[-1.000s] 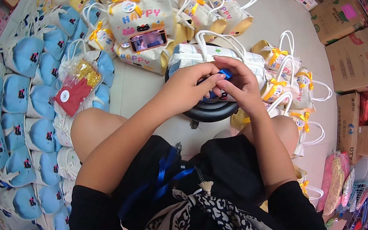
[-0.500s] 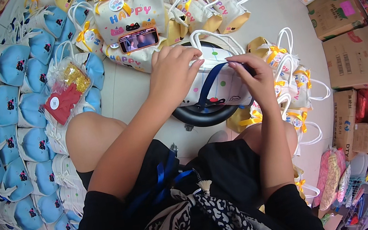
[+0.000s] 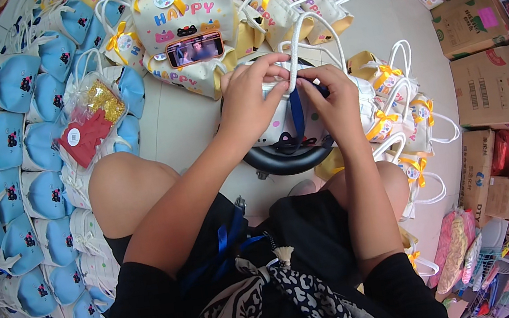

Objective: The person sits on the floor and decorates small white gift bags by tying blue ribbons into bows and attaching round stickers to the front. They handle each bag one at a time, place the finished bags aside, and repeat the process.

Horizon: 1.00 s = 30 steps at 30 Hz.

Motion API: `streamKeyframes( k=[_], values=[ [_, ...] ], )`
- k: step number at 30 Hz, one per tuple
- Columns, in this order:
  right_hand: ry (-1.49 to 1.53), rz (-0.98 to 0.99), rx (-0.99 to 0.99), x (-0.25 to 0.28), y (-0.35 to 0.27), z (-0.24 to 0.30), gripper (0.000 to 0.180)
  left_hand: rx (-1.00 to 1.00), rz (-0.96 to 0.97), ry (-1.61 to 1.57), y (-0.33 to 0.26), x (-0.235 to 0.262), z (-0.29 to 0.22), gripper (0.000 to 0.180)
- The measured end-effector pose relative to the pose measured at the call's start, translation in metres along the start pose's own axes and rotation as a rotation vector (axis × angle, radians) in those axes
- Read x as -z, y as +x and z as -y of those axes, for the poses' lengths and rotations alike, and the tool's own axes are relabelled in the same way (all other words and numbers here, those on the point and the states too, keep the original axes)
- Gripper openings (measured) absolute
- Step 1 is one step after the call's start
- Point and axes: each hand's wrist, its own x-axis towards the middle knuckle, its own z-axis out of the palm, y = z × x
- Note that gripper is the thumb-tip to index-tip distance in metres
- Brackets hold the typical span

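A white bag with coloured dots (image 3: 276, 130) rests on a round black stool seat (image 3: 288, 160) in front of my knees. Its white rope handles (image 3: 296, 36) stand up between my hands. A dark blue ribbon (image 3: 297, 115) runs down the bag's near side from the handle base. My left hand (image 3: 254, 96) is closed at the handle base, thumb and fingers pinching there. My right hand (image 3: 332, 96) pinches the ribbon beside the same handle, thumb and forefinger together. The fingertips of both hands nearly meet, and the ribbon's upper part is partly hidden by them.
Blue bags (image 3: 37, 150) stand in rows at the left, with a clear packet of red and gold pieces (image 3: 85, 142) on them. Cream bags with yellow bows (image 3: 185, 17) stand ahead and right; a phone (image 3: 195, 49) leans there. Cardboard boxes (image 3: 494, 84) line the right.
My right hand has moved left to the handle base, bringing the ribbon in close to my left hand. The handles now stand more upright, and the bag has shifted slightly.
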Motion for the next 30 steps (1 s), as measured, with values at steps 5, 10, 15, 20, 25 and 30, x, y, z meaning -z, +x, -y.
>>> streamKeyframes(
  k=[5, 10, 15, 20, 25, 30],
  values=[
    [0.059, -0.05, -0.023, -0.006, 0.0, -0.002, 0.014, -0.004, 0.048, 0.078, -0.001, 0.002, -0.006, 0.037],
    [0.151, -0.094, -0.071, -0.011, -0.001, -0.008, 0.014, 0.217, 0.156, -0.221, 0.003, 0.004, -0.008, 0.03],
    [0.226, 0.002, -0.205, -0.01, -0.005, -0.016, 0.014, 0.535, -0.022, -0.774, 0.011, 0.011, -0.008, 0.025],
    [0.221, 0.1, -0.317, 0.002, -0.012, -0.013, 0.015, 0.512, -0.099, -0.655, 0.003, 0.033, -0.008, 0.026],
    [0.335, 0.153, -0.361, 0.01, -0.019, -0.011, 0.02, 0.465, -0.043, -0.661, -0.034, 0.024, -0.011, 0.026],
    [0.666, 0.166, -0.568, 0.023, -0.033, -0.007, 0.024, 0.595, -0.048, -0.736, -0.077, 0.001, -0.028, 0.033]
  ],
)
